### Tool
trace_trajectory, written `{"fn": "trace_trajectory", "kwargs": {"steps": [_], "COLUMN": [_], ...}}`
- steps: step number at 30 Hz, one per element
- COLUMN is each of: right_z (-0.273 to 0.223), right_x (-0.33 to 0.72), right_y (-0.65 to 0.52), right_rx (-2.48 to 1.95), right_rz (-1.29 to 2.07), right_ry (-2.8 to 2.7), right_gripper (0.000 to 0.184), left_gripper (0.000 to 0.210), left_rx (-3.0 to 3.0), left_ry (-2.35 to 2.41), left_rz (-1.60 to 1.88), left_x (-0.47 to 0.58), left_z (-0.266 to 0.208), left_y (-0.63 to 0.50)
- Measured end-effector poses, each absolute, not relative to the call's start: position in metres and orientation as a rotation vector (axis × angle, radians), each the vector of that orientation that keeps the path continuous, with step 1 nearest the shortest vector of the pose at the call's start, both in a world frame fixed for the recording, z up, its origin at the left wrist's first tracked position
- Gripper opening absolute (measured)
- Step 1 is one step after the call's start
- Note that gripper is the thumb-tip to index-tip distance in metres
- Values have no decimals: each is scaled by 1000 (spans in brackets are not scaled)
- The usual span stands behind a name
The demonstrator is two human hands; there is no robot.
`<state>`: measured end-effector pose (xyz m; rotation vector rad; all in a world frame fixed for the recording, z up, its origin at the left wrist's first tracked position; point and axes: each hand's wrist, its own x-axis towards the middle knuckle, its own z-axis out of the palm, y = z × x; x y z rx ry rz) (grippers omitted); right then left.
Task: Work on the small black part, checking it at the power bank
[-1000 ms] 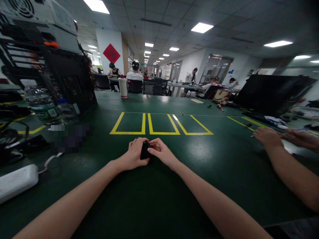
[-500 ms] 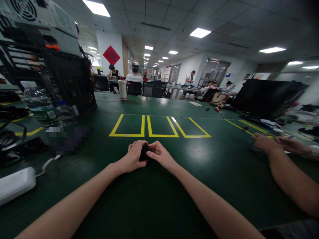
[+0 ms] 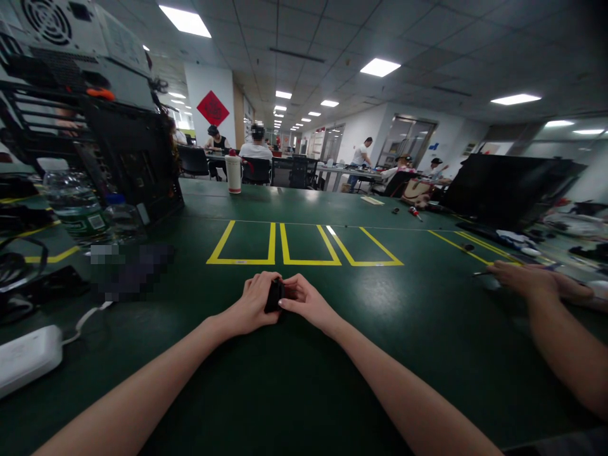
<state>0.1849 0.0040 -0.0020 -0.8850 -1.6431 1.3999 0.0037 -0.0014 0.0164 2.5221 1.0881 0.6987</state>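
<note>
A small black block-like object (image 3: pixel 274 296) is held low over the green table (image 3: pixel 266 392), in front of the yellow tape outlines (image 3: pixel 311 262). My left hand (image 3: pixel 256 299) wraps round its left side, fingers over the top and thumb below. From the right, my right hand (image 3: pixel 306 301) pinches at its edge with thumb and fingertips. Much of the object is hidden by my fingers, so its exact kind cannot be made out.
At the right, a co-worker's hands (image 3: pixel 525 278) hold a thin tool. A computer case (image 3: pixel 128 152), water bottles (image 3: pixel 71 202) and a white power strip (image 3: pixel 28 358) stand left. A paper cup (image 3: pixel 234 174) is at the back, a black monitor (image 3: pixel 508 190) back right.
My hands stay around the black object; the right fingers have shifted slightly at its edge. The co-worker's hands at the right have moved a little.
</note>
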Motion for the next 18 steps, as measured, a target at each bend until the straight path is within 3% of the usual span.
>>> {"fn": "trace_trajectory", "kwargs": {"steps": [7,18], "right_z": [-5,0], "right_x": [181,184], "right_y": [5,3], "right_rx": [-804,-897], "right_rz": [1359,1397], "right_ry": [-1590,-1633], "right_gripper": [23,27], "left_gripper": [51,52], "left_rx": [2537,2512], "left_ry": [1081,1093], "left_rz": [731,748], "left_x": [5,4], "left_z": [18,13], "left_y": [-2,1]}}
